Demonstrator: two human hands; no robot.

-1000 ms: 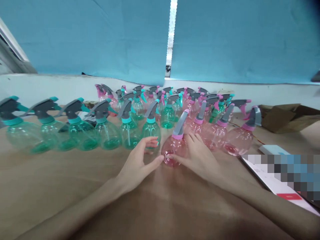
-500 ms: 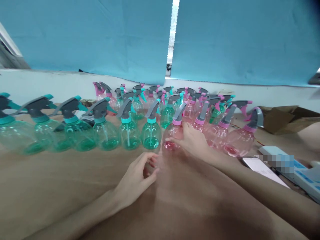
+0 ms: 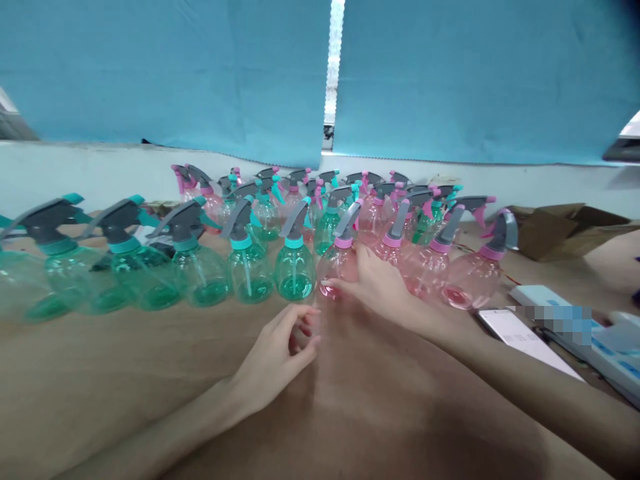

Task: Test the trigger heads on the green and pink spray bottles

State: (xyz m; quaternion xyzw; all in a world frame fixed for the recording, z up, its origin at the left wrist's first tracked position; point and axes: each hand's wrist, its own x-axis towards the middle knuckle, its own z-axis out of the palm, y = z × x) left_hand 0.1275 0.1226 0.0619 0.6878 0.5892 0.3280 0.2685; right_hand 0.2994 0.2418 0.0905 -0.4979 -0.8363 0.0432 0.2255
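My right hand [image 3: 377, 283] is closed around the lower right side of a pink spray bottle [image 3: 336, 267], which stands upright on the table [image 3: 380, 400]. The bottle has a pink collar and a grey trigger head. Just left of it stands a green spray bottle [image 3: 295, 272] with a teal collar. My left hand [image 3: 285, 350] hovers over the table in front of these two, fingers curled but apart, with nothing in it. Several green bottles run off to the left in the front row; other pink bottles, such as the rightmost pink spray bottle [image 3: 473, 273], stand right of my right hand.
Behind the front row stand more pink and green spray bottles [image 3: 327, 227]. On the right lie a phone [image 3: 525, 337], a white power strip [image 3: 540, 297] and a brown cardboard piece [image 3: 565, 230]. A blue curtain [image 3: 175, 80] hangs at the back.
The whole view has shifted slightly, so the bottles appear a little further left. My right hand stays on the pink spray bottle; my left hand has barely moved.
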